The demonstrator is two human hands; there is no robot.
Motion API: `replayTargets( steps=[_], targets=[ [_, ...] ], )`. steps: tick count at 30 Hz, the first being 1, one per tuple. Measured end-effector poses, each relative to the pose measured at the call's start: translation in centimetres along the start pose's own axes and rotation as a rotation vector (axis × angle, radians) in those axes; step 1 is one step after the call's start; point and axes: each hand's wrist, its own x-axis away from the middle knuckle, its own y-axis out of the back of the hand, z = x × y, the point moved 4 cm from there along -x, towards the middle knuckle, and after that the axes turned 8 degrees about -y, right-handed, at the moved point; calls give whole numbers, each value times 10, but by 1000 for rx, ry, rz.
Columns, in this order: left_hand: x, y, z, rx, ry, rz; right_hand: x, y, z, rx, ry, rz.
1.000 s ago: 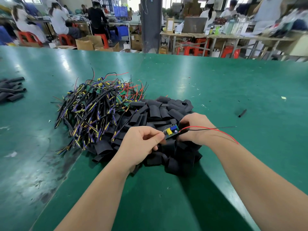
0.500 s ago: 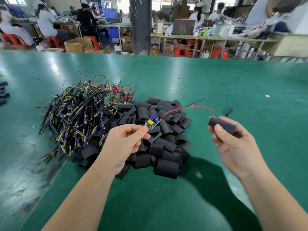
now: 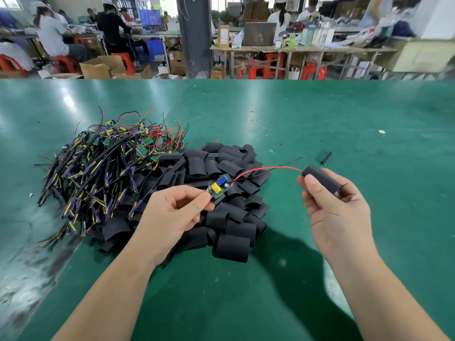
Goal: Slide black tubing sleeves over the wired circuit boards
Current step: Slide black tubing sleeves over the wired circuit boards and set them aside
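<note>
Head view: green table [image 3: 320, 114] fronts a workshop of red stools [image 3: 256, 68].

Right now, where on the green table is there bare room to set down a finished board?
Bare green table lies right of the heap of black tubing sleeves, past the right hand and the loose black tube scrap, and along the far edge. The centre-left is crowded: sleeves abut the tangle of wired circuit boards.

One small green circuit board [image 3: 219, 187], one round black tubing sleeve [image 3: 321, 179]; heaped black sleeves [image 3: 226, 217] and wired boards [image 3: 98, 168] uncountable.
</note>
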Motion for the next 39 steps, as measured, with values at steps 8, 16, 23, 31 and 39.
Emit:
replayTargets(
  steps=[8, 16, 23, 31, 39],
  targets=[
    [7, -9, -5, -440, -108, 202, -2, -7, 0, -196, -261, 134],
    [7, -10, -9, -613, -245, 172, -5, -2, 9, 38, -149, 267],
    [4, -7, -11, -589, -242, 194, -7, 7, 21, 255, -141, 353],
    [-2, -29, -15, -186, -44, 145, 5, -11, 8, -12, -284, 518],
    [3, -54, -15, 22, 68, 255, 16, -23, -11, 79, -275, 590]
  ],
)
